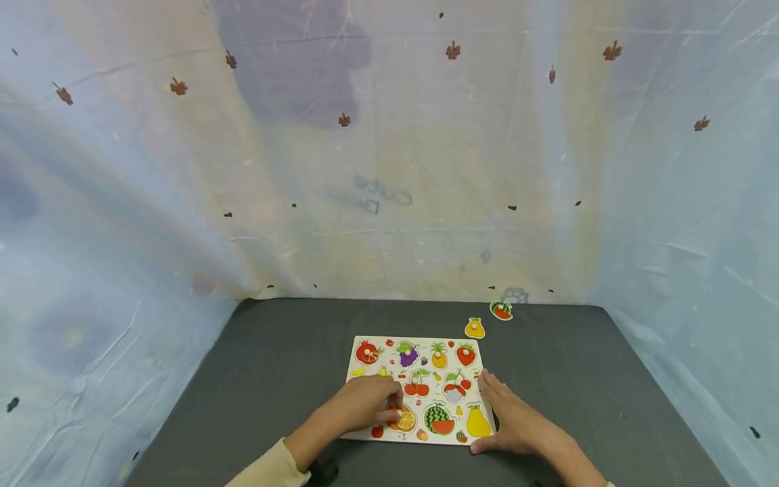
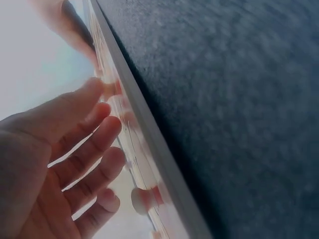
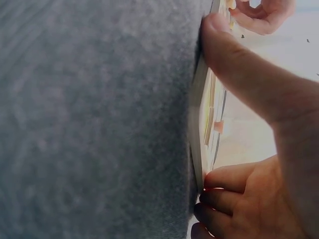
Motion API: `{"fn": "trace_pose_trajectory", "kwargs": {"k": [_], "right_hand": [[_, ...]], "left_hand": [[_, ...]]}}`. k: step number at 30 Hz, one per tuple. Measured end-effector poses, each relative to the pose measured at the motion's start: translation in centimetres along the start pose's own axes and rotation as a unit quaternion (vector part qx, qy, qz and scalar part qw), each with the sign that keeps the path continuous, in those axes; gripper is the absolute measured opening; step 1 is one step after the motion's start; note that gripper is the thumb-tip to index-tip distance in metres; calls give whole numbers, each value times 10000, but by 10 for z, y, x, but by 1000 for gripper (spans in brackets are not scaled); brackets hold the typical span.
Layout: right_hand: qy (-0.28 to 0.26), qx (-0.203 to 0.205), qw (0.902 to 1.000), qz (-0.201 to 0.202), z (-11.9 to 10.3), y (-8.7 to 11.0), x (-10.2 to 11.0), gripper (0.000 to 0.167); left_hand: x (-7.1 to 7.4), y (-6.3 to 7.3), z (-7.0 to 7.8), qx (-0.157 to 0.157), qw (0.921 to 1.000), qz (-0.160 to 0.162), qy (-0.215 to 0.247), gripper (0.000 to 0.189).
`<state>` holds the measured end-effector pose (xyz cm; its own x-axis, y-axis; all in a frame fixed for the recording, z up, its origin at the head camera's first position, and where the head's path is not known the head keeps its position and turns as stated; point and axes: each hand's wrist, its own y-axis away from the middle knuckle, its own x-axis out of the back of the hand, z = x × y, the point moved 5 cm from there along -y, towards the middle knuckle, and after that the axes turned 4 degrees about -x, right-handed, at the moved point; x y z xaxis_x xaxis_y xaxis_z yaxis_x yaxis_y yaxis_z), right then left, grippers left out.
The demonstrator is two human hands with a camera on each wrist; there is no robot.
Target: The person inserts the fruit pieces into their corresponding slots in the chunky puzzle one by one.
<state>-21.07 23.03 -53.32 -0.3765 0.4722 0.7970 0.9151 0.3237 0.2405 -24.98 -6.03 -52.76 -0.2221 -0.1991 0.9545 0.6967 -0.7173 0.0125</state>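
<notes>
A white fruit puzzle board (image 1: 420, 404) lies flat on the dark table. Over its near left part, my left hand (image 1: 370, 404) bends its thumb and index finger to the small knob of the orange piece (image 1: 406, 420), pinching it. The left wrist view shows that thumb (image 2: 75, 107) at a knob, the other fingers loosely bent above the board. My right hand (image 1: 517, 423) rests at the board's right side with fairly straight fingers along the edge. Its thumb (image 3: 234, 55) touches the board near the front right corner. The left hand covers part of the board's left side.
Beyond the board's far right corner lie a loose yellow pear piece (image 1: 475, 328) and a loose watermelon piece (image 1: 501, 310). The dark table (image 1: 292, 338) is enclosed by a pale patterned curtain (image 1: 389, 169) at the back and sides.
</notes>
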Motion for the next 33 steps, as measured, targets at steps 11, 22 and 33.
{"fn": "trace_pose_trajectory", "kwargs": {"k": [11,22,33], "right_hand": [[-161,3,9998,-123,0,3,-3,135],[-524,-10,9985,-159,-2,2,13,113],[-142,62,9966,808,5,-10,33,75]], "left_hand": [[8,18,-14,-215,9985,479,-160,30],[20,36,-30,267,9979,581,-102,66],[21,52,-42,360,9989,286,-66,103]]}}
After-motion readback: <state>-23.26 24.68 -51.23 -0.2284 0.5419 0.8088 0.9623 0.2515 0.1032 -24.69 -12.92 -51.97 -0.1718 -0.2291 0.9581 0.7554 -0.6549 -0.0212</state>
